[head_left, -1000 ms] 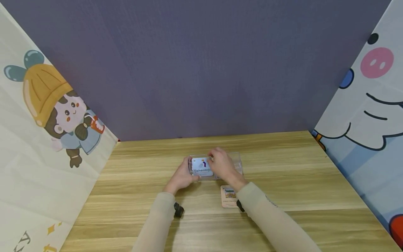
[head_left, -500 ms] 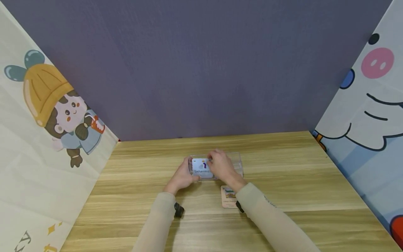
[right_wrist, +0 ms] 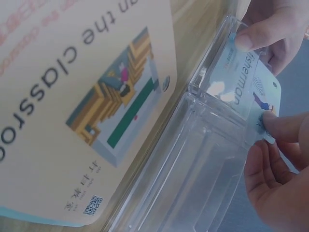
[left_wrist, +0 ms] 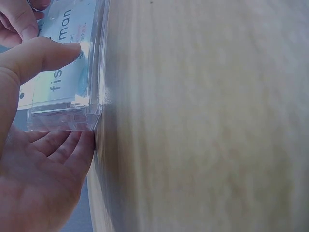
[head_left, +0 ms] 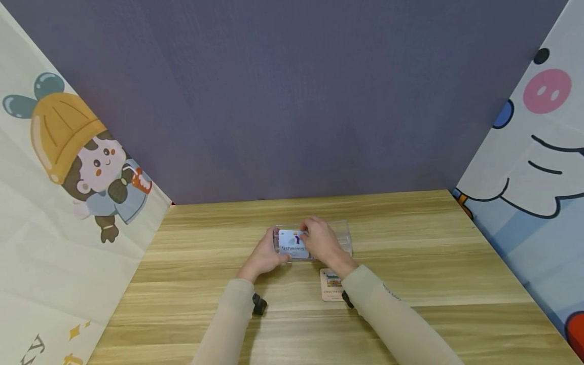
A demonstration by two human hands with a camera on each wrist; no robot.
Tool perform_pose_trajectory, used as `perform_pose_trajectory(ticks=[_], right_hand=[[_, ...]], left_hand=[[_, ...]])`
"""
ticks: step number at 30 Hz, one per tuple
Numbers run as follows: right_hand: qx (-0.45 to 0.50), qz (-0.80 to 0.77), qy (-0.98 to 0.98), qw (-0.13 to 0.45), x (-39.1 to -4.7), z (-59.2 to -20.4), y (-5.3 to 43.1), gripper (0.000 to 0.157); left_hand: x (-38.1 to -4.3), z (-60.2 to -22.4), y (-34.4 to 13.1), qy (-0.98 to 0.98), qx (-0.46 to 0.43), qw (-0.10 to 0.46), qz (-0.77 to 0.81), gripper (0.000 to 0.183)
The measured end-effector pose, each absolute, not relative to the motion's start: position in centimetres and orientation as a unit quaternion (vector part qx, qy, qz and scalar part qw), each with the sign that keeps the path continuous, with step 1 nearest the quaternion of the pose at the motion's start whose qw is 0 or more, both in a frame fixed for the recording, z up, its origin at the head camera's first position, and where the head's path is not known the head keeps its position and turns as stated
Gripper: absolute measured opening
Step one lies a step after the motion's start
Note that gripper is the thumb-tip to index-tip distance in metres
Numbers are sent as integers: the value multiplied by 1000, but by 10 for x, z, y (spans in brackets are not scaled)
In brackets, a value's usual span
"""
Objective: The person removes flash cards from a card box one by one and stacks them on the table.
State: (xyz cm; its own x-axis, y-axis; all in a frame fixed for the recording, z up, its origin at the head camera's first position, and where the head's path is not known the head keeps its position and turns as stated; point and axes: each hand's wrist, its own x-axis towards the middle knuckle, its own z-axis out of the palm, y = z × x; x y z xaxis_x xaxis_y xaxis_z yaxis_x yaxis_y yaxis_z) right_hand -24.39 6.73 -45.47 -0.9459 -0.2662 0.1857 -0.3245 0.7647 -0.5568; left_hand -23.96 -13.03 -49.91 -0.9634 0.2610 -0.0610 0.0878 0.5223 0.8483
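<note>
A clear plastic box [head_left: 343, 231] with two compartments lies on the table in front of me. In its left compartment sits a white card [head_left: 291, 238] printed "fisherman" with a small figure. My left hand [head_left: 264, 255] grips the box's left end; in the left wrist view its thumb [left_wrist: 46, 54] lies over the near side, across the card, while the fingers are at the end wall. My right hand [head_left: 323, 242] pinches the card's right edge between thumb and fingers, as the right wrist view shows. The card's upper part [right_wrist: 264, 94] stands out of the box there.
A pale pink card [head_left: 329, 284] about cleaning the classroom lies nearer me, partly under my right wrist; a bluish edge [right_wrist: 43, 217] shows beneath it. Dark wrist cameras [head_left: 259, 304] sit on both wrists. A dark panel [head_left: 292, 101] stands behind the wooden table [head_left: 410, 243].
The fisherman card has shifted slightly toward me and lower in the box, with my right hand still pinching it. My left hand has stayed on the box's end.
</note>
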Motion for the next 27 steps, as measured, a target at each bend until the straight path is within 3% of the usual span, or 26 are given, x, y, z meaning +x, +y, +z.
perform_pose_trajectory(ticks=[27], right_hand=[[136,337,-930,58,-242,-455,63,14]], left_hand=[[-239,-499,-131,868,112,71,479,98]])
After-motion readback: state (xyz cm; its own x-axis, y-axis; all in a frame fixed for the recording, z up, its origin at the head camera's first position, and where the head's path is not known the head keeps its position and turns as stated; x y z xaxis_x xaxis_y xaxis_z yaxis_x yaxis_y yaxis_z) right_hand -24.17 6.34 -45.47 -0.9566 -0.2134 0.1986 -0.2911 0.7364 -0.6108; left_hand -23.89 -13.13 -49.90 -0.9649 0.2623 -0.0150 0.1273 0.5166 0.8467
